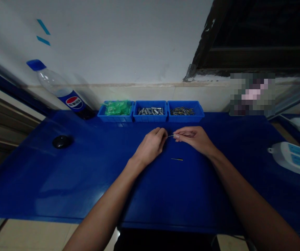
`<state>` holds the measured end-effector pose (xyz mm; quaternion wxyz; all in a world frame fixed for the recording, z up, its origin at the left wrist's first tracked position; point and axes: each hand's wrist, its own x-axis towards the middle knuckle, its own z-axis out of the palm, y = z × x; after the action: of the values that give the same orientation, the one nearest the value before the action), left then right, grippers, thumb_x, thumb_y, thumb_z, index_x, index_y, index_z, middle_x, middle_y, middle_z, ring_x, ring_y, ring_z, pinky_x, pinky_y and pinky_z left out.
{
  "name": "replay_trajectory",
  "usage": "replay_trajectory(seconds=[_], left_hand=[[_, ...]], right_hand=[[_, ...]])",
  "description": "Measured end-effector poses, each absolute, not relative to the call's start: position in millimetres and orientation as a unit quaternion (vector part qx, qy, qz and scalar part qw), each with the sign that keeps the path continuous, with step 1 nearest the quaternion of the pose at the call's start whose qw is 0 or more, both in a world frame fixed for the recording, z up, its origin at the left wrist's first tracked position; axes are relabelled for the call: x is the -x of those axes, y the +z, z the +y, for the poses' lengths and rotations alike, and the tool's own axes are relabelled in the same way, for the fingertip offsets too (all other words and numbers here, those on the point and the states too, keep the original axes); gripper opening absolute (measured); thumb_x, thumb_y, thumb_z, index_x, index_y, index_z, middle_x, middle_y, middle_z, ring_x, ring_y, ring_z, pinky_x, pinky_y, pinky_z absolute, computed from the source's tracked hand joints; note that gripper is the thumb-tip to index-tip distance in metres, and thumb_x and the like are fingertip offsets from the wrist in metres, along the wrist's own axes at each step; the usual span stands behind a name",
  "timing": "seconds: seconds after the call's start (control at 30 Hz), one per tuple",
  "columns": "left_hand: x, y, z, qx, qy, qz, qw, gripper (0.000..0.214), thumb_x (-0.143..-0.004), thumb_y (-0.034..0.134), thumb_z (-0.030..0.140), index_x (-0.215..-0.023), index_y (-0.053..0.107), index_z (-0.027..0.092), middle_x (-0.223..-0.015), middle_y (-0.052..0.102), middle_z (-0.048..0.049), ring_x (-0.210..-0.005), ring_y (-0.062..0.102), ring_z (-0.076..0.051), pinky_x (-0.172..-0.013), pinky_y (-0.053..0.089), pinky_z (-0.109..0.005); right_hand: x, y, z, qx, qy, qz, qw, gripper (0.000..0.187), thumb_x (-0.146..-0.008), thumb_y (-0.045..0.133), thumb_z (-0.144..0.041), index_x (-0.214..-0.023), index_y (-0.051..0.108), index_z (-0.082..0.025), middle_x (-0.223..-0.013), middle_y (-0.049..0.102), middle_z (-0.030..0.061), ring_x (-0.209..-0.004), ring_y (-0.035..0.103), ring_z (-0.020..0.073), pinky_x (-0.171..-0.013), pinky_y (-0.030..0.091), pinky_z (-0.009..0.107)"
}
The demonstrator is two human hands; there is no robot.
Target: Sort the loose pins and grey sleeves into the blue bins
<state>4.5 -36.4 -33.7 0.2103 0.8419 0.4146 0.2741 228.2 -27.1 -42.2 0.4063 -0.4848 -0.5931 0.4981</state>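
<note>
My left hand (151, 146) and my right hand (193, 137) meet over the middle of the blue table (61, 181), fingertips pinched together. Between them runs a thin small pin-like piece (170, 135), held at both ends. A second thin pin (177, 159) lies loose on the table just below the hands. Behind the hands stand three blue bins: one with green plastic pieces (116, 108), one with grey metal pieces (150, 111), one with dark thin pins (183, 111).
A cola bottle (61, 90) leans against the wall at the back left. A black round object (61, 141) lies on the table's left. White power strips (293, 157) sit at the right edge. The wall runs close behind the bins.
</note>
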Motion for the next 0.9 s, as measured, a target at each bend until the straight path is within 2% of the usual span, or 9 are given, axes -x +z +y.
replay_trajectory(seconds=[0.13, 0.3, 0.5, 0.6, 0.7, 0.8, 0.9], left_hand=[[-7.9, -35.8, -36.2, -0.754, 0.384, 0.419, 0.329, 0.007, -0.097, 0.063, 0.014, -0.1, 0.067, 0.017, -0.092, 0.076, -0.0033, -0.083, 0.072, -0.016, -0.078, 0.054, -0.028], [-12.0, -38.5, -34.8, -0.676, 0.457, 0.423, 0.395, 0.012, -0.088, 0.072, 0.014, -0.101, 0.07, 0.016, -0.088, 0.078, -0.0033, -0.081, 0.075, -0.015, -0.077, 0.058, -0.025], [-13.9, -37.2, -34.9, -0.662, 0.483, 0.407, 0.404, 0.011, -0.087, 0.075, 0.014, -0.097, 0.071, 0.016, -0.09, 0.077, -0.0042, -0.081, 0.074, -0.014, -0.079, 0.058, -0.025], [-13.4, -37.4, -35.3, -0.668, 0.48, 0.404, 0.401, 0.011, -0.087, 0.074, 0.013, -0.096, 0.07, 0.016, -0.091, 0.077, -0.0042, -0.081, 0.073, -0.014, -0.079, 0.058, -0.026], [-10.7, -36.8, -36.4, -0.715, 0.446, 0.422, 0.334, 0.012, -0.089, 0.073, 0.013, -0.099, 0.068, 0.017, -0.093, 0.075, -0.0039, -0.084, 0.072, -0.016, -0.08, 0.057, -0.028], [-7.7, -33.4, -39.6, -0.799, 0.362, 0.41, 0.251, 0.012, -0.094, 0.071, 0.022, -0.106, 0.069, 0.019, -0.097, 0.072, -0.005, -0.088, 0.069, -0.019, -0.083, 0.056, -0.033], [-8.3, -30.3, -44.1, -0.878, 0.248, 0.325, 0.248, 0.025, -0.095, 0.074, 0.038, -0.111, 0.07, 0.02, -0.106, 0.071, -0.0078, -0.099, 0.068, -0.023, -0.091, 0.055, -0.037]], right_hand=[[-229.8, -40.8, -26.5, 0.482, 0.513, -0.573, 0.421, 0.033, -0.067, 0.094, -0.046, -0.087, 0.084, -0.021, -0.084, 0.083, 0.0076, -0.081, 0.08, 0.0262, -0.084, 0.063, 0.043], [-230.9, -36.6, -26.7, 0.472, 0.521, -0.56, 0.439, 0.04, -0.064, 0.096, -0.045, -0.095, 0.084, -0.023, -0.092, 0.083, 0.0072, -0.087, 0.08, 0.0262, -0.089, 0.062, 0.044], [-231.8, -35.6, -27.4, 0.469, 0.53, -0.571, 0.415, 0.036, -0.068, 0.094, -0.045, -0.092, 0.084, -0.02, -0.079, 0.081, 0.0067, -0.073, 0.077, 0.0227, -0.074, 0.062, 0.038], [-231.7, -39.5, -26.3, 0.461, 0.544, -0.563, 0.418, 0.033, -0.069, 0.093, -0.045, -0.09, 0.084, -0.02, -0.077, 0.081, 0.0065, -0.071, 0.077, 0.0219, -0.071, 0.061, 0.036], [-230.8, -45.3, -23.5, 0.471, 0.527, -0.553, 0.442, 0.031, -0.069, 0.094, -0.044, -0.087, 0.084, -0.021, -0.075, 0.081, 0.0064, -0.068, 0.076, 0.0218, -0.071, 0.061, 0.037], [-229.4, -49.3, -21.0, 0.476, 0.473, -0.522, 0.526, 0.03, -0.07, 0.094, -0.041, -0.092, 0.084, -0.023, -0.087, 0.083, 0.006, -0.08, 0.079, 0.0245, -0.085, 0.064, 0.043], [-228.7, -49.2, -20.7, 0.433, 0.446, -0.513, 0.592, 0.045, -0.075, 0.092, -0.035, -0.118, 0.078, -0.03, -0.124, 0.08, 0.0045, -0.115, 0.076, 0.0281, -0.108, 0.057, 0.048]])
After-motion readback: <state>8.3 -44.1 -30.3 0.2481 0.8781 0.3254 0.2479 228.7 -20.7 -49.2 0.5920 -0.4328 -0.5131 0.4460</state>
